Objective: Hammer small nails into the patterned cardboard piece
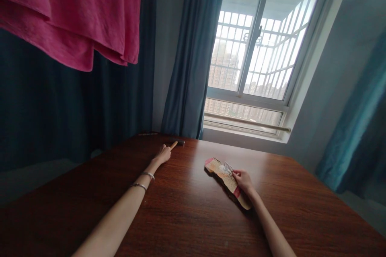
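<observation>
My left hand (pixel 163 154) is closed around the light wooden handle of what looks like a hammer (pixel 174 145), whose dark head lies at the far edge of the table. My right hand (pixel 242 180) pinches a small comb-like piece with parallel light and dark stripes (pixel 228 168). Beneath that piece lies a long, flat insole-shaped thing (pixel 219 172), yellowish and speckled, with pink patches towards its ends. It rests diagonally on the table, its near end beside my right wrist. Whether the striped piece touches it, I cannot tell.
Both arms reach over a dark reddish-brown wooden table (pixel 169 217). A pink cloth (pixel 90 12) hangs at the upper left before dark blue curtains (pixel 193 60). Past the far edge is a barred window (pixel 250 48); another blue curtain (pixel 346 140) hangs at the right.
</observation>
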The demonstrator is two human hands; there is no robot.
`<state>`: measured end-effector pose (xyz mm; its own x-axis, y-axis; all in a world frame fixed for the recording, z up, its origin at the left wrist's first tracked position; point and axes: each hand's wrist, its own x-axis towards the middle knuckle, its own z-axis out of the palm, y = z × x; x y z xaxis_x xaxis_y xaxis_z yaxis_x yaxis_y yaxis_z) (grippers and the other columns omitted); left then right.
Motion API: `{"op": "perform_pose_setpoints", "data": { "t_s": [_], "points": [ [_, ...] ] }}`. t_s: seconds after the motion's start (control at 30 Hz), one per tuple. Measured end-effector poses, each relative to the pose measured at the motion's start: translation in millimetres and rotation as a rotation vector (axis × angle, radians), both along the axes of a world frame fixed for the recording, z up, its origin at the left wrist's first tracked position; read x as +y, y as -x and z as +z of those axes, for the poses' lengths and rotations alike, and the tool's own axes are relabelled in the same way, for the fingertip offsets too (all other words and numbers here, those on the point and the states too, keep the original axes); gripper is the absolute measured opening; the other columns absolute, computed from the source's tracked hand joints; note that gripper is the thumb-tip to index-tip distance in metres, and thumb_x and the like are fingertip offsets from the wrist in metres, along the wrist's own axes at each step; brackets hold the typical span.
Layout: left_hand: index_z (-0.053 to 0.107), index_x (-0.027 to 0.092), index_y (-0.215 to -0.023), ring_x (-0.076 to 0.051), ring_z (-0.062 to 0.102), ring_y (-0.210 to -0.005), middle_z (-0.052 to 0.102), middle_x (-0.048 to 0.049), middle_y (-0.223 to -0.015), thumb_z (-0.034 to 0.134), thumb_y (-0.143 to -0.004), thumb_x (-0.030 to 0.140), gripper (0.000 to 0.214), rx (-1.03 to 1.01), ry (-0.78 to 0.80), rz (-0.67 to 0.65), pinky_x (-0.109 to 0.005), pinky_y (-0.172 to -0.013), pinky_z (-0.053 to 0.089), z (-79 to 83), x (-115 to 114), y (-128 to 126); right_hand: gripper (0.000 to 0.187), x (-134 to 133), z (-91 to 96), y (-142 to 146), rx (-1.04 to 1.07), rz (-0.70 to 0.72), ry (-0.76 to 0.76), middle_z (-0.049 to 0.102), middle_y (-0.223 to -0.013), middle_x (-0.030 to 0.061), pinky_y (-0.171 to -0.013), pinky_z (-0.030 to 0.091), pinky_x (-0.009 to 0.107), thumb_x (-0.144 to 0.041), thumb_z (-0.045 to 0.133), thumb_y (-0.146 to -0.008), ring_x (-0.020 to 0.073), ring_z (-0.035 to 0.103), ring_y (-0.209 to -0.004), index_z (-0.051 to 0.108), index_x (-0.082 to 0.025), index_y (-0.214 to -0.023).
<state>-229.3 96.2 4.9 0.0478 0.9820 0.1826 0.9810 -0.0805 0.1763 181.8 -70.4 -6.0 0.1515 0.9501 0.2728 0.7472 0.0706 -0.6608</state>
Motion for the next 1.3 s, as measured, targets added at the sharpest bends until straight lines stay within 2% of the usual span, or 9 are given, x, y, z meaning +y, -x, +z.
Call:
{"op": "perform_pose_setpoints", "data": {
  "t_s": [0.1, 0.2, 0.43, 0.57, 0.83, 0.97, 1.13, 1.23, 1.3],
  "points": [
    [0.057, 0.008, -0.108, -0.024, 0.054, -0.095, 0.049, -0.0194, -0.111, 0.038, -0.084, 0.024, 0.034, 0.008, 0.013, -0.004, -0.032, -0.081, 0.040, -1.5, 0, 1, 0.024, 15, -4.9, 31, 0.017, 0.104, -0.056, 0.068, -0.082, 0.0084, -0.068, 0.043, 0.025, -0.026, 0.054, -0.074, 0.0177, 0.060, -0.072, 0.072, -0.016, -0.084],
    [0.057, 0.008, -0.106, -0.024, 0.055, -0.092, 0.049, -0.0197, -0.111, 0.038, -0.085, 0.026, 0.034, 0.012, 0.002, -0.020, -0.032, -0.078, 0.041, -5.5, 2, 3, 0.021, 29, -9.4, 59, 0.042, 0.213, -0.084, 0.065, -0.078, 0.0073, -0.064, 0.042, 0.024, -0.025, 0.056, -0.072, 0.0155, 0.057, -0.068, 0.072, -0.016, -0.082],
    [0.057, 0.007, -0.104, -0.023, 0.055, -0.094, 0.051, -0.0203, -0.111, 0.038, -0.085, 0.026, 0.033, 0.015, -0.032, -0.041, -0.033, -0.082, 0.039, -9.7, 3, 5, 0.018, 49, -11.4, 110, 0.119, 0.469, -0.066, 0.063, -0.076, 0.0050, -0.059, 0.041, 0.022, -0.028, 0.061, -0.070, 0.0123, 0.053, -0.064, 0.073, -0.016, -0.078],
    [0.059, 0.008, -0.102, -0.023, 0.056, -0.092, 0.052, -0.0197, -0.110, 0.039, -0.084, 0.029, 0.034, 0.026, -0.031, -0.023, -0.033, -0.080, 0.040, -5.9, 0, 4, 0.018, 51, -8.3, 121, 0.155, 0.588, -0.035, 0.063, -0.075, 0.0042, -0.057, 0.041, 0.021, -0.030, 0.063, -0.070, 0.0115, 0.053, -0.063, 0.072, -0.015, -0.075],
    [0.057, 0.013, -0.104, -0.022, 0.057, -0.090, 0.055, -0.0157, -0.106, 0.037, -0.083, 0.028, 0.033, 0.021, -0.018, 0.000, -0.032, -0.077, 0.042, 0.4, -3, 5, 0.021, 37, -0.5, 124, 0.238, 0.683, -0.051, 0.063, -0.077, 0.0046, -0.060, 0.042, 0.022, -0.035, 0.062, -0.072, 0.0129, 0.055, -0.068, 0.072, -0.016, -0.075],
    [0.051, 0.016, -0.113, -0.026, 0.055, -0.095, 0.053, -0.0158, -0.110, 0.039, -0.082, 0.036, 0.039, 0.023, -0.014, 0.029, -0.037, -0.078, 0.042, 3.6, -7, 3, 0.018, 29, 2.1, 131, 0.245, 0.667, -0.073, 0.064, -0.075, 0.0044, -0.059, 0.041, 0.023, -0.031, 0.062, -0.071, 0.0133, 0.055, -0.067, 0.071, -0.016, -0.074],
    [0.052, 0.017, -0.112, -0.029, 0.054, -0.098, 0.055, -0.0160, -0.109, 0.040, -0.081, 0.047, 0.045, 0.040, 0.004, 0.072, -0.041, -0.080, 0.041, 18.9, -15, -1, 0.017, 24, 6.0, 133, 0.228, 0.503, -0.170, 0.067, -0.070, 0.0027, -0.061, 0.040, 0.023, -0.014, 0.055, -0.068, 0.0138, 0.057, -0.067, 0.071, -0.018, -0.072],
    [0.059, 0.015, -0.102, -0.029, 0.052, -0.100, 0.056, -0.0166, -0.105, 0.046, -0.079, 0.040, 0.037, 0.043, -0.070, 0.092, -0.039, -0.080, 0.041, 36.1, -19, -10, 0.024, 20, 10.2, 129, 0.220, 0.422, -0.240, 0.067, -0.068, 0.0025, -0.061, 0.039, 0.023, -0.008, 0.048, -0.066, 0.0133, 0.057, -0.067, 0.070, -0.018, -0.067],
    [0.064, 0.015, -0.092, -0.027, 0.053, -0.098, 0.059, -0.0150, -0.100, 0.049, -0.077, 0.030, 0.026, -0.022, -0.155, 0.038, -0.035, -0.079, 0.042, 45.9, -25, -21, 0.024, 19, 12.6, 127, 0.222, 0.420, -0.247, 0.065, -0.066, 0.0023, -0.059, 0.039, 0.022, -0.008, 0.047, -0.066, 0.0127, 0.056, -0.065, 0.069, -0.017, -0.064]
  ]
}}
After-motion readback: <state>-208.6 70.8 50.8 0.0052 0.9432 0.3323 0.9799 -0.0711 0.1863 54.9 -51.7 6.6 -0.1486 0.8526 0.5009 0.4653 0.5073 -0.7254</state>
